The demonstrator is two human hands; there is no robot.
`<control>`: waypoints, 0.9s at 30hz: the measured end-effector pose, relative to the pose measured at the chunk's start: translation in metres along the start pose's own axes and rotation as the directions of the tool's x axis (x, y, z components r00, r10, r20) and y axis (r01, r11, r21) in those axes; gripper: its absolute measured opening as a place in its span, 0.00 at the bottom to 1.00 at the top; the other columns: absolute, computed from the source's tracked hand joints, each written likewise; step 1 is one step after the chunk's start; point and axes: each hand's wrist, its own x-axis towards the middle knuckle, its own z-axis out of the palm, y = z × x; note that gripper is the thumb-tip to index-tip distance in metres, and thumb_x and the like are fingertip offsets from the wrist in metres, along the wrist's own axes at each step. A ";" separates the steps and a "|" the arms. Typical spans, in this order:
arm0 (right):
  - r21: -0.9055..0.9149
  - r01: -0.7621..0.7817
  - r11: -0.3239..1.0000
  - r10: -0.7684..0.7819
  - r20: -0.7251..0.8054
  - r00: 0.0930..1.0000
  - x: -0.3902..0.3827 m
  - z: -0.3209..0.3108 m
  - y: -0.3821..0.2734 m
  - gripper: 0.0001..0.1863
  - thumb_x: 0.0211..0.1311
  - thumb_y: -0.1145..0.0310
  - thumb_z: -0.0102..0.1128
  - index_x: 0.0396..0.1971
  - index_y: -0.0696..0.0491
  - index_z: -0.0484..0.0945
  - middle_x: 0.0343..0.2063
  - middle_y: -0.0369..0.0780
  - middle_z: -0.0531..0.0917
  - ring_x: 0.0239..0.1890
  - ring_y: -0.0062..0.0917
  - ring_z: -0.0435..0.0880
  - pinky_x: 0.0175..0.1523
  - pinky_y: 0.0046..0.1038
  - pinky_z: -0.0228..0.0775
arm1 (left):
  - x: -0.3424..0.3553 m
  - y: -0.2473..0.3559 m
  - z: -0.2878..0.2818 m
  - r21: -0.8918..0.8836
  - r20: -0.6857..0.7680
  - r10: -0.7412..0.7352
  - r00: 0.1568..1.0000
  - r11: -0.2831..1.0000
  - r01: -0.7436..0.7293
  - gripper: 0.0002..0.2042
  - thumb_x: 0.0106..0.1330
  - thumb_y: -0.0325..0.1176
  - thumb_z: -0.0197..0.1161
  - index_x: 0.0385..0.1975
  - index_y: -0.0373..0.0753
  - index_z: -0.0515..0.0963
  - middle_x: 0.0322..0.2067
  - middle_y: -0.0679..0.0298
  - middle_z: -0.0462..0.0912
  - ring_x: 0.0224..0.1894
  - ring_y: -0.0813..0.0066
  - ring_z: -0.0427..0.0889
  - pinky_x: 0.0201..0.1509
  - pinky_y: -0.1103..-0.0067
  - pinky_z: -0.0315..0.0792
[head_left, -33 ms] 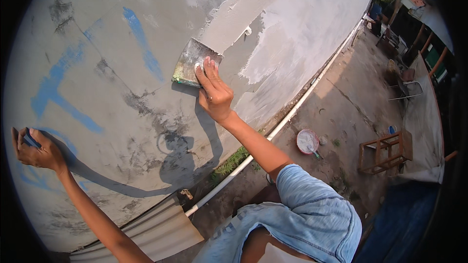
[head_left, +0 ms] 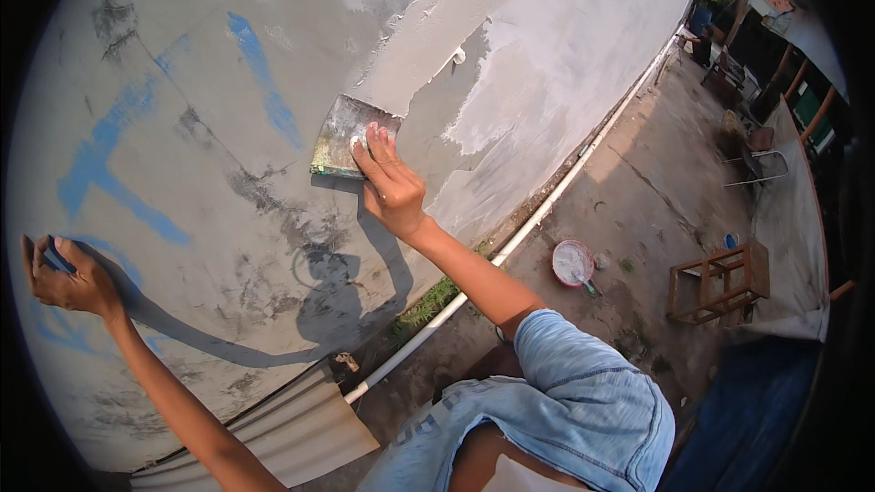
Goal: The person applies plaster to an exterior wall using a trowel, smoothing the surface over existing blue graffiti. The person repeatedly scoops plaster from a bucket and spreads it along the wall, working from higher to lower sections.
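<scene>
My right hand (head_left: 392, 184) presses a wide, flat, flexible putty scraper (head_left: 351, 132) to the grey wall (head_left: 210, 100), fingers spread on its face and thumb behind. From the scraper's upper edge a fresh strip of pale wet putty (head_left: 424, 46) runs up and right, with a small lump (head_left: 458, 56) beside it. My left hand (head_left: 73, 280) is raised at the far left close to the wall, its fingers curled. A dark bluish patch shows between its thumb and fingers; whether it is a held thing or the wall behind is unclear.
Blue paint strokes (head_left: 96, 173) mark the wall. A white pipe (head_left: 538, 219) runs along its foot. On the ground stand a red-rimmed bowl of white putty (head_left: 572, 264) and a wooden frame (head_left: 720, 282). A corrugated sheet (head_left: 273, 433) leans below me; a chair (head_left: 756, 169) stands farther off.
My right hand and the scraper have slid a little down and left along the wall, and the putty strip reaches lower behind it. My left hand has hardly moved.
</scene>
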 end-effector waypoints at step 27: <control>0.158 -0.083 0.984 0.064 0.124 0.990 0.009 -0.052 0.037 0.32 0.41 0.88 0.50 0.50 0.49 0.81 0.50 0.44 0.82 0.53 0.39 0.81 0.59 0.36 0.74 | 0.005 0.012 -0.004 -0.055 -0.041 -0.023 0.999 0.998 0.020 0.11 0.68 0.41 0.55 0.41 0.42 0.77 0.58 0.67 0.73 0.59 0.70 0.67 0.63 0.68 0.55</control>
